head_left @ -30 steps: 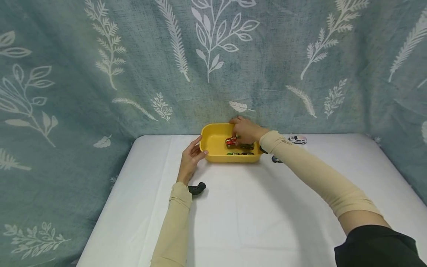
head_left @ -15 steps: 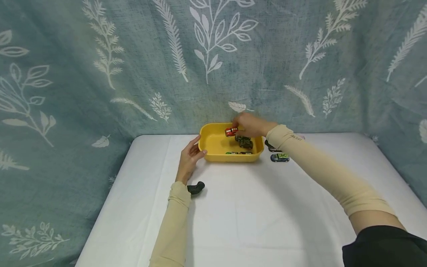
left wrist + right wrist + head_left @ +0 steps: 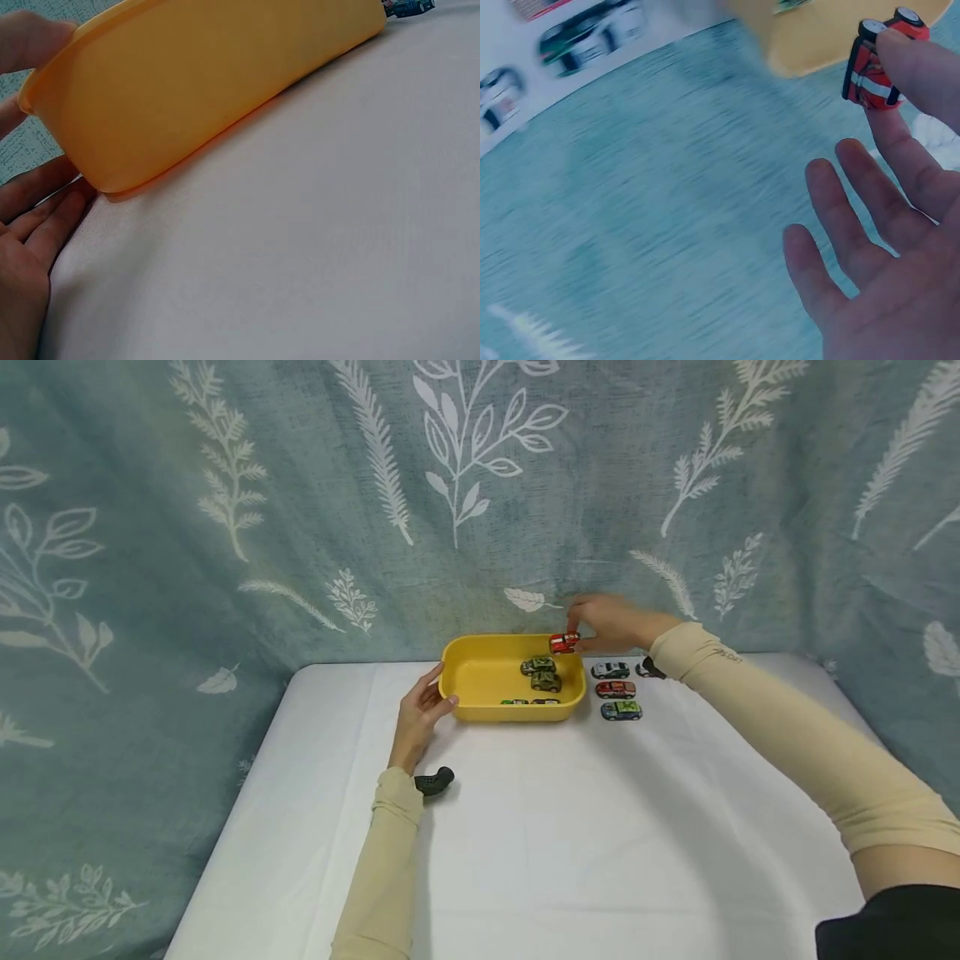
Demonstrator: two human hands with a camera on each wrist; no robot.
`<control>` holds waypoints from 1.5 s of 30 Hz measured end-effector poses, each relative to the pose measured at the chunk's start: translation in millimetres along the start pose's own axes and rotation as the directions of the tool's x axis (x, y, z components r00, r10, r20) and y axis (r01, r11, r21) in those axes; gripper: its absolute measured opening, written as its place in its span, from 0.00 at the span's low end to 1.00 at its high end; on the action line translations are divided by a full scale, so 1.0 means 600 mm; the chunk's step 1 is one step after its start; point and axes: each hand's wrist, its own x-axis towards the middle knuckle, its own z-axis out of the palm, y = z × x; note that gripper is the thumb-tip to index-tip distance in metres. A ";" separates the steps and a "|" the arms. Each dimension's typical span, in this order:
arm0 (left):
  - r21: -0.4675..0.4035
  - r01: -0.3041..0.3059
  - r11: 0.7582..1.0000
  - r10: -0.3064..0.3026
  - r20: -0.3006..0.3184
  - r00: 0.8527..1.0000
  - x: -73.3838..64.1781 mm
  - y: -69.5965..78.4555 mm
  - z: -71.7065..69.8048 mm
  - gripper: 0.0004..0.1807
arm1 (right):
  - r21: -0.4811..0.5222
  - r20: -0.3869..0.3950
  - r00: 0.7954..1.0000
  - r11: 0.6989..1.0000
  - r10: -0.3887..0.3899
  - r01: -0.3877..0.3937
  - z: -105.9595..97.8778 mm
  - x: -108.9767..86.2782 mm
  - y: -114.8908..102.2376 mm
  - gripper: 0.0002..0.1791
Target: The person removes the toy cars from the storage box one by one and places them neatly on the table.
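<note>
My right hand (image 3: pixel 609 618) pinches a red toy car (image 3: pixel 563 643) between thumb and index finger, over the back right corner of a yellow plastic tub (image 3: pixel 480 713). In the right wrist view the red car (image 3: pixel 874 71) shows its wheels, and the other fingers are spread apart. My left hand (image 3: pixel 417 714) grips the tub's left end, its thumb on the rim and fingers round the side. Inside lie two green camouflage toy cars, one (image 3: pixel 537 666) behind the other (image 3: pixel 546 682). Two more near the front wall are partly hidden.
Right of the tub, toy cars stand in a column: a dark green and white one (image 3: pixel 611 670), a red one (image 3: pixel 616 690) and a blue-green one (image 3: pixel 621 711). Another car (image 3: pixel 649 668) is partly behind the right wrist. A patterned curtain (image 3: pixel 480 560) hangs behind the white table (image 3: pixel 570 827).
My right hand has lifted the red car from the tub's floor and carried it right, up to the back right rim. Cars hidden by the arm now show. The left hand keeps its hold.
</note>
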 end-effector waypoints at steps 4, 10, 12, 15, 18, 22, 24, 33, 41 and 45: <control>0.024 0.016 1.000 -0.015 -0.014 1.000 -0.003 -0.002 0.003 0.38 | -0.014 0.042 0.998 0.999 0.052 -0.051 0.006 -0.040 0.033 0.13; 0.036 0.028 0.999 -0.027 -0.035 0.999 -0.008 -0.003 0.004 0.38 | -0.016 0.100 0.988 0.993 0.122 -0.121 0.019 -0.100 0.080 0.11; 0.031 0.028 0.999 -0.027 -0.031 0.999 -0.007 -0.003 0.004 0.38 | -0.014 0.107 0.984 0.990 0.140 -0.139 0.023 -0.121 0.094 0.10; 0.030 0.019 0.999 -0.018 -0.020 1.000 -0.005 -0.001 0.004 0.38 | -0.009 0.108 0.982 0.987 0.158 -0.158 0.033 -0.152 0.115 0.08; 0.031 0.009 0.999 -0.009 -0.025 1.000 -0.004 0.002 0.002 0.38 | -0.013 0.107 0.981 0.987 0.164 -0.163 0.042 -0.172 0.132 0.07; 0.032 0.009 0.999 -0.007 -0.035 0.999 -0.004 0.005 0.002 0.38 | -0.028 0.096 0.980 0.985 0.172 -0.170 0.063 -0.188 0.153 0.07; 0.038 0.012 0.999 -0.010 -0.034 0.999 -0.005 0.004 0.002 0.38 | -0.039 0.089 0.978 0.981 0.191 -0.188 0.079 -0.194 0.163 0.08; 0.034 0.019 0.999 -0.017 -0.036 0.999 -0.007 -0.002 0.008 0.38 | -0.010 -0.017 0.985 0.985 0.174 -0.174 0.132 -0.209 0.183 0.09; 0.038 0.009 0.999 -0.008 -0.038 0.999 -0.006 -0.005 0.008 0.38 | -0.005 -0.078 0.985 0.988 0.156 -0.157 0.148 -0.203 0.181 0.10; 0.037 0.010 0.999 -0.008 -0.033 0.999 -0.005 -0.004 0.007 0.38 | -0.002 -0.066 0.981 0.983 0.181 -0.182 0.155 -0.198 0.181 0.09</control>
